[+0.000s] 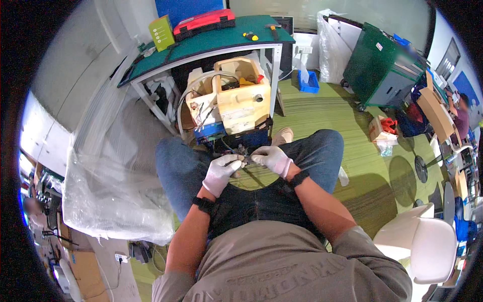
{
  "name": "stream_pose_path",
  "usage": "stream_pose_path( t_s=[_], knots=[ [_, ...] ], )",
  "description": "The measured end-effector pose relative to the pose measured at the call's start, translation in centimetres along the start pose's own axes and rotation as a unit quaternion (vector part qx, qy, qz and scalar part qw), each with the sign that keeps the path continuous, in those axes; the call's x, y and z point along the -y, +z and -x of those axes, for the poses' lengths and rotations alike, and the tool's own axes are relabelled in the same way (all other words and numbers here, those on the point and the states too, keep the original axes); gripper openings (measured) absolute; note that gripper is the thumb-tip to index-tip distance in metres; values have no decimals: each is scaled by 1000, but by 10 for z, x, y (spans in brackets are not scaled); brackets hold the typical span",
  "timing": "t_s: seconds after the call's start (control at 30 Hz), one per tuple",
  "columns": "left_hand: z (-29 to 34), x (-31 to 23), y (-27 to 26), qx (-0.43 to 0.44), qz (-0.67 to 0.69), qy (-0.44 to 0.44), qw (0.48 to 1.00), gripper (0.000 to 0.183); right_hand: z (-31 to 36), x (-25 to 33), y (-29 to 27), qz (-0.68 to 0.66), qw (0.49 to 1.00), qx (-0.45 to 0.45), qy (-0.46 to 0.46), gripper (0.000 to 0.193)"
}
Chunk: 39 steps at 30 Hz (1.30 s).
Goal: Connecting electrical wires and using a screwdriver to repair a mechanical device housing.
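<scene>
Both of my hands wear white gloves and meet above my lap, in front of a machine. My left hand (220,174) is closed in a pinch, thumb and fingers together at a small cluster of dark and grey parts with wires (243,150). From the other side, my right hand (273,159) pinches at the same cluster; what lies between the fingertips is too small to name. Just beyond stands the machine's cream plastic housing (245,109), open on top, with loose cables on its left side. A blue part (210,131) sits low at its front left.
A green-topped workbench (211,38) stands behind the machine, bearing a red toolbox (204,23), a green box (161,33) and a hammer (273,32). Plastic-wrapped goods (115,196) lie left. Right are a blue bin (308,81), a green cabinet (377,68) and a white chair (432,244).
</scene>
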<state>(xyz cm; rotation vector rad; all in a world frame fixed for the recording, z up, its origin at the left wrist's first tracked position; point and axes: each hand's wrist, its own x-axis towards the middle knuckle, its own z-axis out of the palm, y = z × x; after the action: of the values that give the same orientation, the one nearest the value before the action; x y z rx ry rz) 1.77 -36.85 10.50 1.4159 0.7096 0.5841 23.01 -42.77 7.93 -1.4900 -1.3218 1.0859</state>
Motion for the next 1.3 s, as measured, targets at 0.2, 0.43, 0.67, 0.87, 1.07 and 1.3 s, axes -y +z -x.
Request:
stream_pose_path(
  t_s=[0.2,0.43,0.67,0.87,1.07,1.3],
  knots=[
    [5,1,0,-2,-91,31,995,20,6,9,5,-134,990,38,-1,31],
    [3,4,2,-11,-78,-21,997,18,6,7,6,-161,984,73,-2,23],
    [-2,6,6,8,-112,7,994,19,4,3,3,-152,986,74,-4,22],
    [5,-11,16,-4,-130,18,991,19,4,0,5,-120,986,56,-105,25],
    [4,-5,16,5,-121,5,993,20,6,3,3,-113,990,55,-66,21],
    [6,-3,13,7,-130,5,992,19,4,2,9,-163,985,41,-38,17]
  ],
)
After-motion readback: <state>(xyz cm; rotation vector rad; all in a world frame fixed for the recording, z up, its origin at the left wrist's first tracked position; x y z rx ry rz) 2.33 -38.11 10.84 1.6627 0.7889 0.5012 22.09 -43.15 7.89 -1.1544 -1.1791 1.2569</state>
